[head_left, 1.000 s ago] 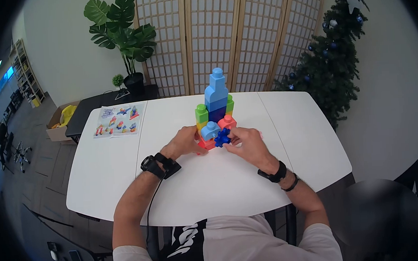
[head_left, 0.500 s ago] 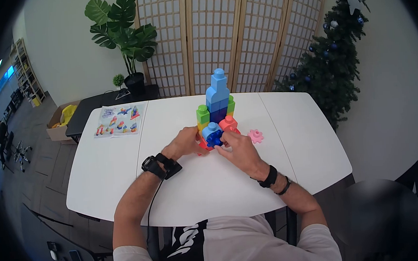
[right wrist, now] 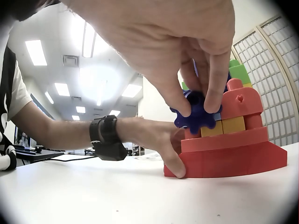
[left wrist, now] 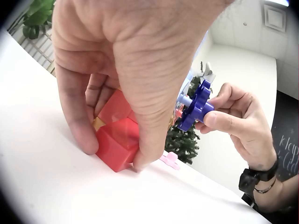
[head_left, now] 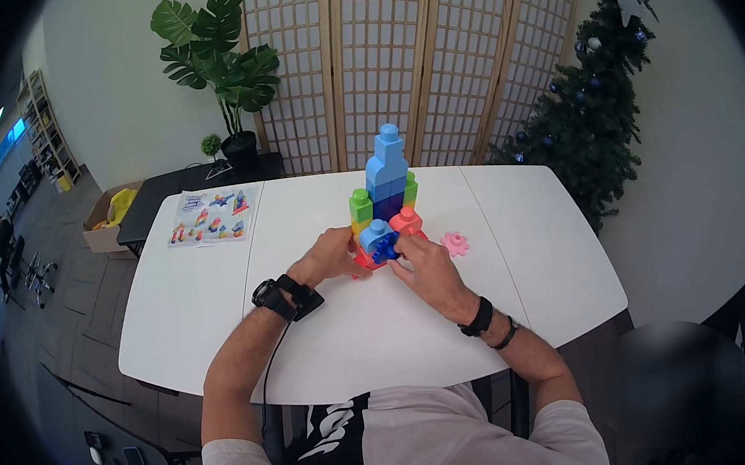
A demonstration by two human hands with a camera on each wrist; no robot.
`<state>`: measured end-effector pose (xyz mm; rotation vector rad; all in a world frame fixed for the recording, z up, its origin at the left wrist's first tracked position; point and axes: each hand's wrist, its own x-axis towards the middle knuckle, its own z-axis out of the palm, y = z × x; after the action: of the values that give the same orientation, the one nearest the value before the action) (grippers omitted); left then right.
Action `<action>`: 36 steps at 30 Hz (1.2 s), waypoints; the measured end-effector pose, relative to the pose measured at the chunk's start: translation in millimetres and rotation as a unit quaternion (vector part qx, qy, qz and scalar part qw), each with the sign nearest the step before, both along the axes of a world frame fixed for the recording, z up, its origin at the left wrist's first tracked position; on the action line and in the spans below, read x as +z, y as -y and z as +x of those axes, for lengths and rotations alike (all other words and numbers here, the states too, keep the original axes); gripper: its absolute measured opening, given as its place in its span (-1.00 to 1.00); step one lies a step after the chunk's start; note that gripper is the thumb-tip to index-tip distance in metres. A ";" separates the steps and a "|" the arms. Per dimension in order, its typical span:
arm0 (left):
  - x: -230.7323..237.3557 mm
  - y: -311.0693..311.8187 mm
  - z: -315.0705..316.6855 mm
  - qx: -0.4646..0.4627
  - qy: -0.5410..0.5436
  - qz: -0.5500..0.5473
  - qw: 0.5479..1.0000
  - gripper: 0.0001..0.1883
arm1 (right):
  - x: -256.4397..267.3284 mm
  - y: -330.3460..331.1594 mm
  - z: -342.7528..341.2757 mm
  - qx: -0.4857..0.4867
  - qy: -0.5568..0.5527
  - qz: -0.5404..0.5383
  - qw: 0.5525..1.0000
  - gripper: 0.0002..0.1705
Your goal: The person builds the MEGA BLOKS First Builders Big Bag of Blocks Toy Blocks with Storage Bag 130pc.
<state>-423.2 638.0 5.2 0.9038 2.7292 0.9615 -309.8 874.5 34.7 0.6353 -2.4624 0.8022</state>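
Observation:
The stacked block model stands mid-table, with a light blue tower [head_left: 386,165] at its back and a red base [right wrist: 229,160] at the bottom. My left hand [head_left: 331,254] grips the left end of that base, thumb and fingers on either side of the red block [left wrist: 119,144]. Between the thumb and fingers of my right hand [head_left: 430,271] is a dark blue gear [left wrist: 198,106], pinched by its hub. The gear is at the front of the model, facing a peg on the light blue rounded block [head_left: 376,234]; whether it is seated cannot be told.
A pink gear [head_left: 455,244] lies on the white table [head_left: 379,334] right of the model. An instruction sheet [head_left: 211,217] is at the back left. Behind the table are a folding screen, a potted plant [head_left: 239,147] and a decorated tree [head_left: 591,108].
My right hand has carried the dark blue gear leftward to the light blue block, uncovering the pink gear. Over the last half second it shifted only slightly. My left hand has stayed on the base.

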 end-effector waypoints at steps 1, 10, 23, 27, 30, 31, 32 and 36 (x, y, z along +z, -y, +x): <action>-0.7 -0.1 -0.1 0.001 -0.001 0.000 1.000 -0.34 | 0.0 0.2 0.6 0.002 -0.011 0.013 1.000 -0.73; 0.8 -1.4 2.6 0.011 -0.005 -0.012 1.000 -0.34 | -10.2 1.8 -2.2 -0.001 -0.095 0.118 0.988 -0.85; 6.9 -1.6 7.4 0.014 0.001 -0.007 1.000 -0.34 | -8.3 3.9 -5.1 0.004 -0.037 0.035 0.999 -0.73; 9.8 -1.8 9.5 0.017 0.007 -0.013 1.000 -0.34 | -5.0 6.5 -6.4 0.011 -0.026 -0.005 1.000 -0.70; 5.2 -0.5 6.6 0.014 -0.002 -0.007 1.000 -0.34 | -6.8 8.7 -11.1 -0.002 -0.010 -0.041 0.999 -0.68; 5.1 0.0 6.7 0.016 0.001 -0.006 1.000 -0.34 | -5.7 7.5 -12.2 -0.017 -0.020 -0.019 0.999 -0.64; 5.4 -0.4 7.1 0.016 0.003 -0.005 1.000 -0.34 | -4.7 5.6 -12.7 -0.032 -0.030 0.004 0.999 -0.57; 4.3 -1.9 6.5 0.006 0.005 0.004 1.000 -0.34 | -0.3 -1.9 -13.4 -0.062 0.044 0.069 0.995 -0.38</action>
<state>-416.6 639.9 9.5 0.8824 2.7277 0.9770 -323.2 876.4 34.4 0.4990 -2.6265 0.6292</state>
